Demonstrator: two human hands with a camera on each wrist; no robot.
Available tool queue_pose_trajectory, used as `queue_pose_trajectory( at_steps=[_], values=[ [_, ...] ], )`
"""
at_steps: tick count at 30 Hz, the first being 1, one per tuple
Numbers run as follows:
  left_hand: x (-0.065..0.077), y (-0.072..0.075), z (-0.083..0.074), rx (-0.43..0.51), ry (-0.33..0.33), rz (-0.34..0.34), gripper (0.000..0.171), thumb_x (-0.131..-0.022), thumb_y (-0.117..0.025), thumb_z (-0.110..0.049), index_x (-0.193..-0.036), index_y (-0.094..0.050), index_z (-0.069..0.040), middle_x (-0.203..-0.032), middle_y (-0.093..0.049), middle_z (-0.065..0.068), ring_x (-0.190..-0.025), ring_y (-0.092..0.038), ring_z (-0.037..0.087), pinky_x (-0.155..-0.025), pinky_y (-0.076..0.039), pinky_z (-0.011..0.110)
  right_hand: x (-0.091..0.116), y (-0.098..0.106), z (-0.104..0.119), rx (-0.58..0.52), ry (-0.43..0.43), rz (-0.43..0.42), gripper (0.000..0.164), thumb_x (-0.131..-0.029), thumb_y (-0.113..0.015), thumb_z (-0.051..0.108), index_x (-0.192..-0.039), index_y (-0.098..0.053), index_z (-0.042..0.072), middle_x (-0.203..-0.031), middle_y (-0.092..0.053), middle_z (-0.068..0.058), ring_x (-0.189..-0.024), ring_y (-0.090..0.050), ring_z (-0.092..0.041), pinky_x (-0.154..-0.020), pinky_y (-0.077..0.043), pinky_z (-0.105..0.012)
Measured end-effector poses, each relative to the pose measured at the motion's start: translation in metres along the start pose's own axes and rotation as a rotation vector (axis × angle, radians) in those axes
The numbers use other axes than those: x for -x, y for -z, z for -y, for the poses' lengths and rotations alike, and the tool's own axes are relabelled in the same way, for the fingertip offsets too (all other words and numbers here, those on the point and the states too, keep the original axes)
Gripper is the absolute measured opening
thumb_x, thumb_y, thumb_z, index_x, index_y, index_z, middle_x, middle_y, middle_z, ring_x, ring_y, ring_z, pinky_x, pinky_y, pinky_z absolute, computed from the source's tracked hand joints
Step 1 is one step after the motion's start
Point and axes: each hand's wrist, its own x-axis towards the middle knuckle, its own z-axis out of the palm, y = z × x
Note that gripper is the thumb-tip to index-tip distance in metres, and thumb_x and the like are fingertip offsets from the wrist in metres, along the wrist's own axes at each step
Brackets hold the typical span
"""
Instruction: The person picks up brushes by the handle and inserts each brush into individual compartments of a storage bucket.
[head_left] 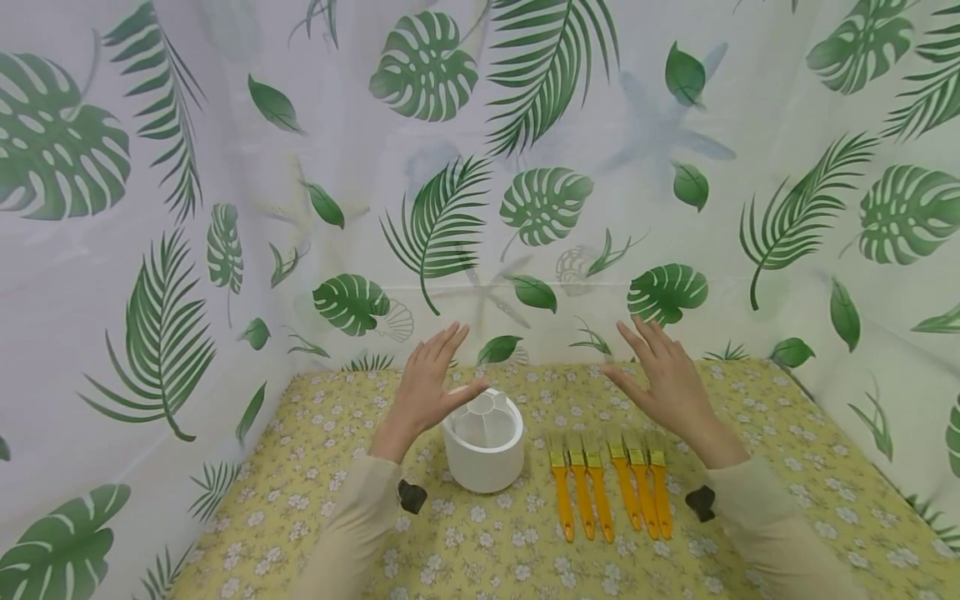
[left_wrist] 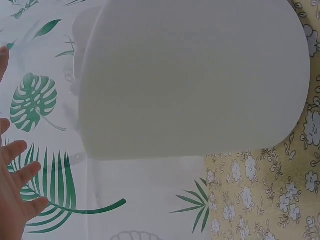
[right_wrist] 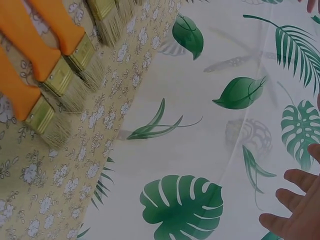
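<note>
Both hands are raised with fingers spread, and neither holds anything. My left hand is up beside the white round container, which has dividers inside; in the left wrist view the white container fills much of the picture, apart from the fingers at the left edge. Over the right part of the table hovers my right hand, behind and above several paintbrushes with orange handles and pale bristles. Those paintbrushes lie side by side in two groups, bristles pointing away from me.
A yellow flowered cloth covers the table. White curtains printed with green leaves hang behind it and along both sides. A dark object sits at each wrist, the left one and the right one.
</note>
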Motion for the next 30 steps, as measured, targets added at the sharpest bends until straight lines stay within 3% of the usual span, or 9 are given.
queue_pose_trajectory(
  at_steps=[6, 19, 30],
  values=[
    [0.008, -0.006, 0.003, 0.020, -0.008, -0.013, 0.084, -0.081, -0.047, -0.071, -0.149, -0.018, -0.031, -0.152, -0.026, -0.003, -0.136, -0.030, 0.023, -0.110, -0.023, 0.053, 0.007, -0.001, -0.002, -0.019, 0.006, -0.024, 0.071, -0.087, -0.063, 0.041, -0.146, -0.032, 0.018, -0.146, -0.032, -0.021, -0.131, -0.029, -0.045, -0.098, -0.030, -0.066],
    [0.020, -0.013, 0.007, 0.054, 0.008, -0.004, 0.082, -0.081, -0.048, -0.070, -0.148, -0.020, -0.031, -0.148, -0.034, 0.002, -0.133, -0.036, 0.024, -0.109, -0.029, 0.050, 0.019, -0.009, -0.009, -0.067, -0.035, -0.046, 0.067, -0.086, -0.065, 0.037, -0.143, -0.038, 0.015, -0.142, -0.037, -0.022, -0.128, -0.033, -0.045, -0.095, -0.032, -0.067],
    [0.029, -0.020, 0.008, 0.077, 0.030, 0.013, 0.080, -0.081, -0.050, -0.069, -0.147, -0.021, -0.034, -0.148, -0.033, -0.006, -0.133, -0.036, 0.021, -0.107, -0.032, 0.051, 0.028, -0.012, -0.010, -0.081, -0.075, -0.031, 0.064, -0.087, -0.064, 0.034, -0.142, -0.039, 0.013, -0.138, -0.040, -0.025, -0.123, -0.038, -0.046, -0.090, -0.037, -0.065]
  ],
)
